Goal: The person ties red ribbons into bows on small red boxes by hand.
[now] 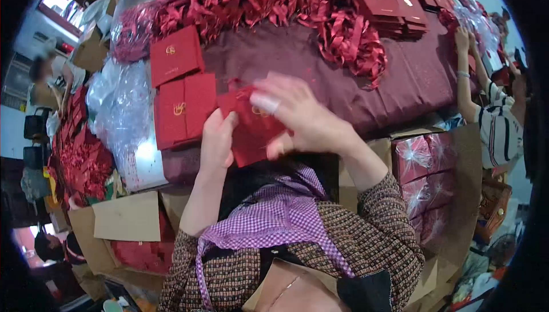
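My left hand (217, 137) is closed on the left edge of a flat red gift bag (247, 134) with a gold emblem, its thumb on the front face. Over the bag's upper right part my right hand (294, 109) is stretched out, blurred by motion, with a white wrap round one finger. Its fingers cover part of the emblem. Just left of my hands lie more red pieces with the same gold emblem, a nearer stack (186, 109) and a farther one (176, 57), partly overlapping.
Dark red cloth (269, 54) covers the table. Red ribbons (351, 43) heap along its far side beside stacked red bags (380, 6). Clear plastic wrapping (117, 106) lies left. Open cartons stand near me, one holding plastic-wrapped red packages (426, 180). Another person's arm (464, 74) reaches in at right.
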`<state>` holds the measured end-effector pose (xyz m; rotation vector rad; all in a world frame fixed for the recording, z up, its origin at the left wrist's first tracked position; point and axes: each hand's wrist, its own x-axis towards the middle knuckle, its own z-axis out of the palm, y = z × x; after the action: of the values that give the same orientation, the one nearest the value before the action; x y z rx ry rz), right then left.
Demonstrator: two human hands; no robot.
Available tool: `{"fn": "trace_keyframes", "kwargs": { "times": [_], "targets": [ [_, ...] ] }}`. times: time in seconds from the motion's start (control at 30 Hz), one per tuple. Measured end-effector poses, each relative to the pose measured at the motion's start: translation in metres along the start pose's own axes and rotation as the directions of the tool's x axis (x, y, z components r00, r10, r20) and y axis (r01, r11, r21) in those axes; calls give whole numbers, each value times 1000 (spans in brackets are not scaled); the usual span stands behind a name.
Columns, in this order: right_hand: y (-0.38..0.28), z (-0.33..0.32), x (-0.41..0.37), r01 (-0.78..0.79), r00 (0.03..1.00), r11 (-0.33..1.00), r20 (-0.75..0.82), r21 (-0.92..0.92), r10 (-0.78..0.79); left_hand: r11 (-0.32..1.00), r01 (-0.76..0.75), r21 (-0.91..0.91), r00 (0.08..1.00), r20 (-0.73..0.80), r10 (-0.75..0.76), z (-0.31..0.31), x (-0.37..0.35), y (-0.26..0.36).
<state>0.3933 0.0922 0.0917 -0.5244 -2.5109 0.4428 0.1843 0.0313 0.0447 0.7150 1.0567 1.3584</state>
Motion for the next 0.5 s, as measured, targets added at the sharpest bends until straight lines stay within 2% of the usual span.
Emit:
{"fn": "trace_keyframes", "kwargs": {
  "times": [0.07,0.13,0.17,0.2,0.23,0.33,0.4,0.43,0.5],
  "targets": [
    [-13,2,-11,33,956,999,291,12,-35,997,-70,32,997,30,69,-3,1,10],
    [-22,10,-16,60,951,987,309,-150,-11,990,-119,81,993,33,117,-2,3,15],
    [-21,15,-16,93,970,969,238,-229,-37,997,-77,-5,997,7,77,-2,4,17],
    [-17,16,-16,97,971,966,237,-241,-38,995,-37,-93,999,-16,36,-1,4,19],
    [-13,16,-14,122,979,955,193,-269,-70,993,14,-114,1000,-14,-15,-1,3,24],
    [-5,11,-3,116,990,960,102,-256,-93,991,6,-136,998,-61,-14,-3,2,29],
    [23,8,12,86,996,963,47,-254,-76,950,18,-312,996,-73,-43,-14,10,31],
    [37,4,21,76,997,943,27,-324,-70,973,-29,-229,999,-30,22,-19,2,38],
    [70,3,39,39,993,931,-94,-363,-78,964,-253,-86,964,-103,245,-20,-9,46]
  ]
}}
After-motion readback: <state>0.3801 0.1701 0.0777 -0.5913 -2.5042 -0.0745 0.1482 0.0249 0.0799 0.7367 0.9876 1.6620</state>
